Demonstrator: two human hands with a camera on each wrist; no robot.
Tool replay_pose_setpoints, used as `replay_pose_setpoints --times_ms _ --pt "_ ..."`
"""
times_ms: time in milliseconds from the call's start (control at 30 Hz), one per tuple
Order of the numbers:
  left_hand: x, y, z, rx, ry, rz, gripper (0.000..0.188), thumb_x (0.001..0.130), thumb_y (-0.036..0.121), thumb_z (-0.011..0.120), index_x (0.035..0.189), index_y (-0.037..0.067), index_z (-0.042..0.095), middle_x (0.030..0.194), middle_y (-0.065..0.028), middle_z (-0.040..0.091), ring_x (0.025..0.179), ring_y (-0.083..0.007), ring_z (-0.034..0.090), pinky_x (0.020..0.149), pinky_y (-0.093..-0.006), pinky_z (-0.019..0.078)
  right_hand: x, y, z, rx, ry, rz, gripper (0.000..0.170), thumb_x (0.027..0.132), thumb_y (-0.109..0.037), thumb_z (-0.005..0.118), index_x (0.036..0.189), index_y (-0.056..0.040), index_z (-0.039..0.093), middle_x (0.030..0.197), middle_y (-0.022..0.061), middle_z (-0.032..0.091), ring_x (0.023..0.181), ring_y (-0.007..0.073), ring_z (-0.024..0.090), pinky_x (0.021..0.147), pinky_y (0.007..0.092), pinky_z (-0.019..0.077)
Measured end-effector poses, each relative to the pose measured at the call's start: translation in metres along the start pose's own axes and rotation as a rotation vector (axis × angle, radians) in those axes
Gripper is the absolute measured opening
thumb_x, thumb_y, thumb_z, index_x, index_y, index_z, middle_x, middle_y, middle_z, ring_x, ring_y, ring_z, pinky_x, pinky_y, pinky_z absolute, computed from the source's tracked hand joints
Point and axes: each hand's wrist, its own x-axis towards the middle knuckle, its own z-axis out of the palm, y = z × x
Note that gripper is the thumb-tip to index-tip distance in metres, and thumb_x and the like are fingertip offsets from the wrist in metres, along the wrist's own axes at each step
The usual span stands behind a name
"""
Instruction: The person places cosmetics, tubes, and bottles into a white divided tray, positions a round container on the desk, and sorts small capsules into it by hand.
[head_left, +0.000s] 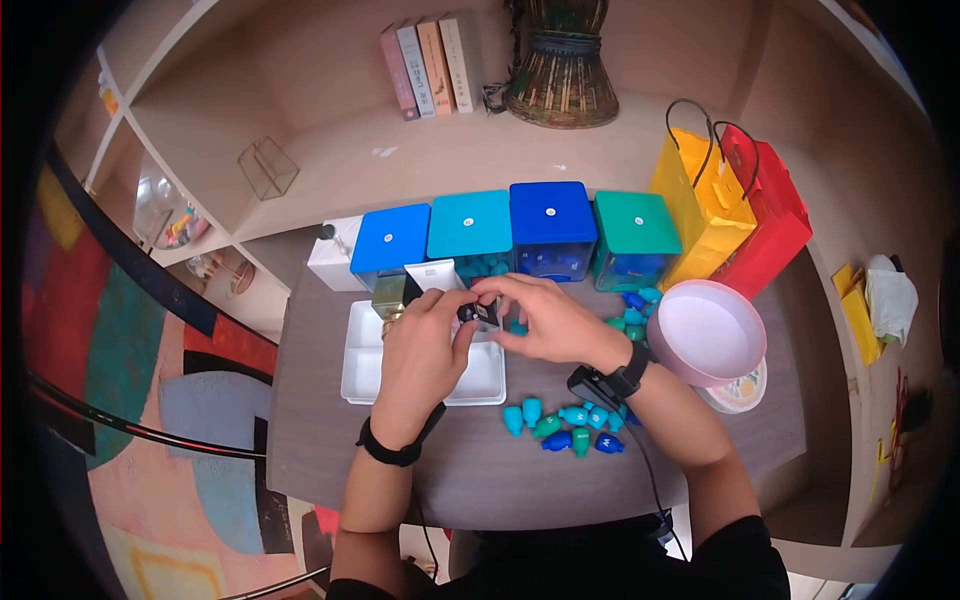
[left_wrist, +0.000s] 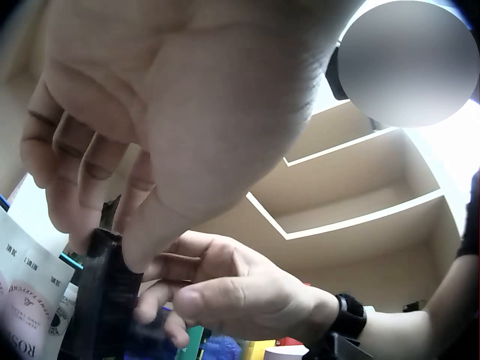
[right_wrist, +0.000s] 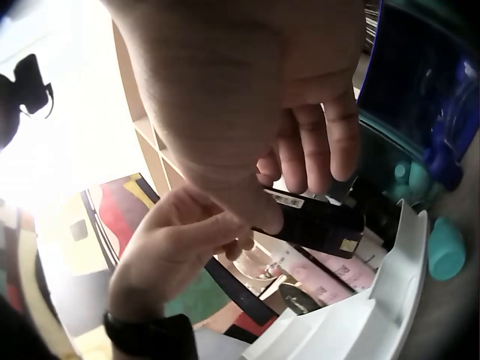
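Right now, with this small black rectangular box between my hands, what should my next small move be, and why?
I'd probably curl your right hand round the gold-stickered end of the black box for steadiness: no fingers wrap it, while your left hand pinches the other, where a dark piece, perhaps a flap, sticks up.

Lidded boxes [head_left: 470,225]: row bars far side
Pink bowl [head_left: 708,330]: obstructs right side
Tabletop [head_left: 340,450] before white tray [head_left: 360,376]: hand could pass
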Motion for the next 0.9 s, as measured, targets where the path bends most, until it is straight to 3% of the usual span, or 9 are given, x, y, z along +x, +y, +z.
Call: replay_pose_setpoints --times_ms 133,200,233,300,400,500,667,733,900 --pt "0.003 -0.001 0.005 -0.073 -0.004 0.034 0.031 0.088 0.006 0.078 0.118 0.008 0.071 0.101 -0.0141 0.07 0.091 -0.0376 0.07 0.075 -0.0469 0.056 0.004 0.01 0.002 -0.041 0.027 -0.001 0.052 0.083 -0.008 0.081 0.133 -0.0044 0.065 0.11 0.0113 0.066 0.094 0.0226 0.068 0.074 0.0335 0.0577" --pt "0.005 0.001 0.005 -0.093 -0.007 0.06 0.031 0.088 0.006 0.078 0.118 0.009 0.071 0.103 -0.0141 0.071 0.089 -0.037 0.07 0.074 -0.046 0.0564 0.005 0.012 0.003 -0.04 -0.01 0.057 0.042 0.081 -0.007 0.08 0.12 0.0008 0.066 0.108 0.0171 0.066 0.09 0.0304 0.07 0.079 0.0398 0.0581" --pt "0.005 0.003 0.004 -0.133 0.017 0.044 0.031 0.088 0.005 0.078 0.118 0.009 0.071 0.104 -0.0136 0.072 0.085 -0.035 0.07 0.073 -0.0442 0.0562 0.004 0.016 0.005 -0.04 -0.009 0.058 0.042 0.081 -0.007 0.08 0.12 0.0008 0.066 0.108 0.0171 0.066 0.09 0.0304 0.07 0.079 0.0398 0.0581" --pt "0.005 0.005 0.0 -0.174 0.041 0.026 0.031 0.088 0.004 0.078 0.118 0.009 0.071 0.105 -0.0132 0.072 0.081 -0.033 0.07 0.071 -0.0423 0.0561 0.004 0.026 0.008 0.015 0.073 0.059 0.035 0.084 -0.007 0.08 0.115 0.0002 0.067 0.102 0.0135 0.068 0.084 0.022 0.07 0.069 0.0325 0.0587" --pt "0.007 0.004 -0.009 -0.173 0.209 0.011 0.024 0.089 0.001 0.075 0.112 0.007 0.07 0.098 -0.0111 0.071 0.071 -0.0243 0.065 0.065 -0.0355 0.0528 0.005 0.031 0.009 0.032 0.083 0.15 0.034 0.083 -0.007 0.081 0.113 0.0012 0.067 0.096 0.0143 0.07 0.078 0.0216 0.072 0.068 0.0327 0.0593" --pt "0.009 -0.004 -0.015 -0.164 0.257 0.02 0.02 0.09 -0.001 0.073 0.109 0.005 0.069 0.096 -0.0111 0.07 0.07 -0.0234 0.064 0.063 -0.0343 0.0518 0.008 0.034 0.011 0.047 0.038 0.208 0.035 0.083 -0.007 0.082 0.113 0.0027 0.067 0.093 0.0157 0.072 0.077 0.0216 0.074 0.069 0.0338 0.0598" --pt "0.01 -0.005 -0.019 -0.178 0.272 0.007 0.017 0.091 -0.002 0.071 0.107 0.003 0.069 0.095 -0.0111 0.07 0.068 -0.0229 0.062 0.062 -0.0338 0.0508 0.013 0.042 0.017 -0.076 0.033 0.169 0.035 0.082 -0.009 0.084 0.111 0.0038 0.07 0.097 0.0176 0.071 0.08 0.0256 0.074 0.072 0.0366 0.0598" --pt "0.009 -0.006 -0.02 -0.187 0.29 0.003 0.012 0.092 -0.001 0.071 0.104 0.001 0.071 0.097 -0.0081 0.073 0.068 -0.0157 0.059 0.061 -0.0306 0.0462 0.015 0.045 0.02 -0.153 0.038 0.127 0.035 0.081 -0.01 0.085 0.111 0.0041 0.071 0.098 0.0178 0.07 0.08 0.0269 0.074 0.073 0.0377 0.0598" --pt "0.009 -0.009 -0.022 -0.165 0.307 0.013 0.01 0.091 0.0 0.072 0.1 0.001 0.07 0.095 -0.0075 0.072 0.068 -0.0161 0.059 0.061 -0.0307 0.0461 0.014 0.041 0.02 -0.241 0.037 0.158 0.038 0.079 -0.012 0.088 0.11 0.0019 0.072 0.098 0.0164 0.068 0.08 0.0273 0.072 0.074 0.0393 0.0591"
